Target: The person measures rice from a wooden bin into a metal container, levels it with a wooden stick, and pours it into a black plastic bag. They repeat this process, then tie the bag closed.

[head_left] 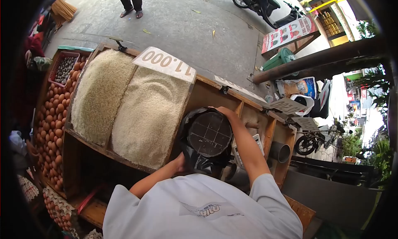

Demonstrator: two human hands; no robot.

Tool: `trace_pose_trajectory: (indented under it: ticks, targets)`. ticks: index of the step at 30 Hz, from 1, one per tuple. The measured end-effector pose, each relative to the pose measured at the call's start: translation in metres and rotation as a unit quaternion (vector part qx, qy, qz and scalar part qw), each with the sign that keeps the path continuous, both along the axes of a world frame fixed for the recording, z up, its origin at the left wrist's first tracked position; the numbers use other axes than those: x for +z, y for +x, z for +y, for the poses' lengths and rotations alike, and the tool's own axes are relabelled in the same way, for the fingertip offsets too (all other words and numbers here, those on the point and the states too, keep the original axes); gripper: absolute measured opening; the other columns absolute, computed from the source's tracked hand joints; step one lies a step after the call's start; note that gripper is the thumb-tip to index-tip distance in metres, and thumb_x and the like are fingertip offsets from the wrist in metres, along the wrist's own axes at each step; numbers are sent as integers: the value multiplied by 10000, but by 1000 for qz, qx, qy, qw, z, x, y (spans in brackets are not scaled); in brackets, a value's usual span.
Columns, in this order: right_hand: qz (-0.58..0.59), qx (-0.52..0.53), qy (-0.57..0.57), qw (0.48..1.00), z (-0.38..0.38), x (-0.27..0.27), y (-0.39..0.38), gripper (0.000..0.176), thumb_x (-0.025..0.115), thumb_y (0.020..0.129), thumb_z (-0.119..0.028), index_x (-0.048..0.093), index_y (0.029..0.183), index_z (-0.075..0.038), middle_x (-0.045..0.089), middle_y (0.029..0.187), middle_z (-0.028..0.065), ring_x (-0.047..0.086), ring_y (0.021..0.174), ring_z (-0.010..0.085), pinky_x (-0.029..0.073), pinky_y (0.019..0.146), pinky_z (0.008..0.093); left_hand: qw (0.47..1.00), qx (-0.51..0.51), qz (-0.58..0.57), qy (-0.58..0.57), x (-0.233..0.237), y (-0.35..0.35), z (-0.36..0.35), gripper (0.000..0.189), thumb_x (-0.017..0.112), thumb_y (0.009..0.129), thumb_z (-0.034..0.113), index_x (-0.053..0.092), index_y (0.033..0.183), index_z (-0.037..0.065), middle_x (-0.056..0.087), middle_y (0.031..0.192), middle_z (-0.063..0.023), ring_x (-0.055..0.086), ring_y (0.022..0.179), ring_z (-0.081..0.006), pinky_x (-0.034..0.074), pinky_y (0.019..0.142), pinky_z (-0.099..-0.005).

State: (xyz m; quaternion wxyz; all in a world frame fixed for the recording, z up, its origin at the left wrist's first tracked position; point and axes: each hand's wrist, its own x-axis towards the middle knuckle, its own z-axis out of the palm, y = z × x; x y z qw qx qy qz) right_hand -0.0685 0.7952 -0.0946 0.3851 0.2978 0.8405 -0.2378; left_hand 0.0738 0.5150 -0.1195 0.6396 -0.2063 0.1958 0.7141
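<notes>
A round, dark container with crossing lines on its flat face is in front of my chest. Around its side and below it hangs a black plastic bag. My right hand grips the container's far right edge, its fingertips mostly hidden. Lower down, my left hand is closed against the left side of the bag, fingers partly behind it. Beneath my right forearm shows part of a scale with buttons. Left of the bag lies a bin of white rice.
Another rice bin and many brown eggs lie to the left, with a pink basket of small speckled eggs. A price sign stands on the bins' far edge. Grey cylinders sit at right. A person stands on the pavement.
</notes>
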Motion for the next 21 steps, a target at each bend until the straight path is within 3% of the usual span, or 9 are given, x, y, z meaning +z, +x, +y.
trace_pose_trajectory:
  ticks: [5, 6, 7, 9, 11, 16, 18, 19, 21]
  targets:
    - [160, -63, -89, 981, 20, 63, 54, 794, 451, 775, -701, 610, 1083, 13, 593, 1122, 231, 536, 1110, 352, 397, 953, 398, 974, -99, -44, -197, 93, -15, -30, 675, 359, 908, 534, 371, 1270, -35, 508, 1201, -202, 501, 1120, -301, 412, 929, -414]
    - [277, -43, -55, 958, 14, 80, 75, 734, 477, 795, -653, 609, 1084, 9, 595, 1107, 238, 543, 1090, 362, 401, 941, 405, 917, -63, 248, -306, 96, -7, -33, 648, 455, 885, 474, 356, 1257, -47, 476, 1199, -211, 461, 1142, -308, 389, 929, -407]
    - [391, -26, -17, 920, 11, 87, 96, 674, 504, 816, -605, 607, 1084, 4, 597, 1092, 245, 551, 1071, 372, 405, 930, 412, 767, -23, 519, -376, 100, 1, -35, 643, 552, 862, 414, 341, 1244, -59, 444, 1198, -220, 421, 1165, -316, 366, 930, -401]
    - [471, 25, 42, 881, 23, 65, 121, 515, 576, 834, -471, 624, 1023, 6, 612, 1008, 253, 580, 972, 388, 437, 851, 419, 662, 8, 655, -364, 122, 3, -29, 661, 725, 734, 239, 361, 1230, -3, 365, 1236, -204, 339, 1216, -338, 294, 968, -427]
    - [352, -4, -41, 935, 33, 78, 124, 419, 611, 829, -375, 629, 971, 18, 615, 922, 245, 588, 884, 393, 453, 763, 416, 385, -117, 855, -326, 160, -7, -15, 718, 782, 652, 195, 383, 1239, 89, 333, 1270, -182, 277, 1253, -348, 243, 1008, -466]
    - [592, -102, -25, 799, 43, 124, 81, 276, 616, 803, -214, 632, 946, 21, 628, 832, 235, 608, 780, 376, 460, 711, 385, 303, -204, 905, -218, 149, 6, -32, 447, 744, 677, 188, 532, 1058, 92, 355, 1289, -145, 235, 1294, -345, 190, 1036, -509]
    - [602, -66, -10, 796, 43, 144, 60, 279, 608, 803, -197, 636, 967, 28, 650, 855, 217, 618, 779, 359, 461, 721, 367, 164, -209, 947, -182, 126, 7, -43, 281, 676, 736, 145, 541, 977, 90, 474, 1155, -124, 395, 1190, -303, 232, 1043, -478]
    - [607, -67, -14, 792, 41, 141, 50, 279, 608, 803, -197, 636, 967, 28, 650, 855, 217, 618, 779, 359, 461, 721, 367, 158, -210, 947, -185, 118, 5, -46, 281, 676, 736, 145, 541, 977, 90, 474, 1155, -124, 395, 1190, -303, 232, 1043, -478]
    - [550, -128, -132, 814, 38, 130, 30, 274, 593, 806, -186, 647, 939, 48, 665, 820, 189, 626, 764, 322, 462, 729, 356, 299, -227, 918, -130, 111, -7, -45, 200, 617, 763, 65, 488, 917, 60, 520, 901, -85, 522, 959, -251, 384, 900, -395]
